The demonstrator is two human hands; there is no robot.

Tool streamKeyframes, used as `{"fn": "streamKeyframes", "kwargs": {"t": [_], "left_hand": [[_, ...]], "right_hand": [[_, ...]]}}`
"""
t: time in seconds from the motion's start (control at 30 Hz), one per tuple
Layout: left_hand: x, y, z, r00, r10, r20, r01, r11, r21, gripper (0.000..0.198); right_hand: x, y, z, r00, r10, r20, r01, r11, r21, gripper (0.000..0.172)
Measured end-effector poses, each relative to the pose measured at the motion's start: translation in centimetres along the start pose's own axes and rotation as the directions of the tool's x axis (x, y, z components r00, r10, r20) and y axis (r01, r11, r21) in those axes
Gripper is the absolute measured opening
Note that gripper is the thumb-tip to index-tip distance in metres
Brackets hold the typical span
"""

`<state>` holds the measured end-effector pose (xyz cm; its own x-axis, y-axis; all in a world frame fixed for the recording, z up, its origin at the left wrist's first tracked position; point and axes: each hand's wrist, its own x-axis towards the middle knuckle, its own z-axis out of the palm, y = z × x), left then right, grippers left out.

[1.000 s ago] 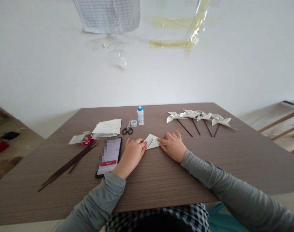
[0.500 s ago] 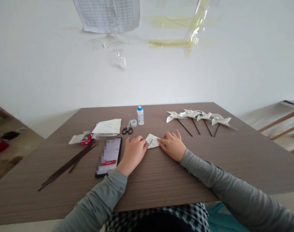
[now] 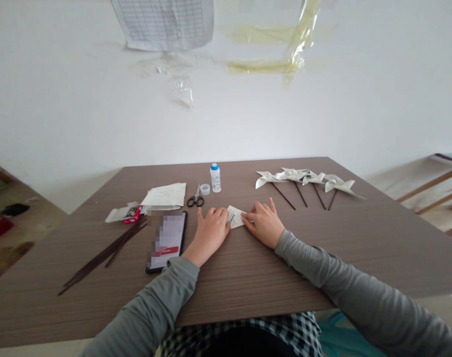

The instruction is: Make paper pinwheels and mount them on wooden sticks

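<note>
Over table (image 3: 255, 277), left hand (image 3: 210, 230) and right hand (image 3: 265, 224) palm-down, touching paper (image 3: 235, 217)

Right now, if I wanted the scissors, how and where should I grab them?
Take the scissors by the black handles, probably best from the near side, where the left hand is: the handles lie nearest and the blades point away.
</note>
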<state>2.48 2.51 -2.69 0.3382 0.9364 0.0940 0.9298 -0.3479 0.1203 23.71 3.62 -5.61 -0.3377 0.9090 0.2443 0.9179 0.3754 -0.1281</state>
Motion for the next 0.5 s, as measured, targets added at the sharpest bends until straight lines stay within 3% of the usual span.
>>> {"fn": "streamKeyframes", "kwargs": {"t": [0.13,0.5], "left_hand": [[0.06,-0.15,0.20,1.000,0.022,-0.001,-0.022,1.000,-0.013,0.050],[0.51,0.07,0.52,0.998,0.053,0.035,-0.052,0.998,-0.045,0.059]], "right_hand": [[0.00,0.06,0.04,1.000,0.004,-0.003,-0.004,1.000,-0.003,0.032],[0.02,-0.10,-0.61,1.000,0.008,0.023,-0.008,1.000,-0.015,0.033]]}}
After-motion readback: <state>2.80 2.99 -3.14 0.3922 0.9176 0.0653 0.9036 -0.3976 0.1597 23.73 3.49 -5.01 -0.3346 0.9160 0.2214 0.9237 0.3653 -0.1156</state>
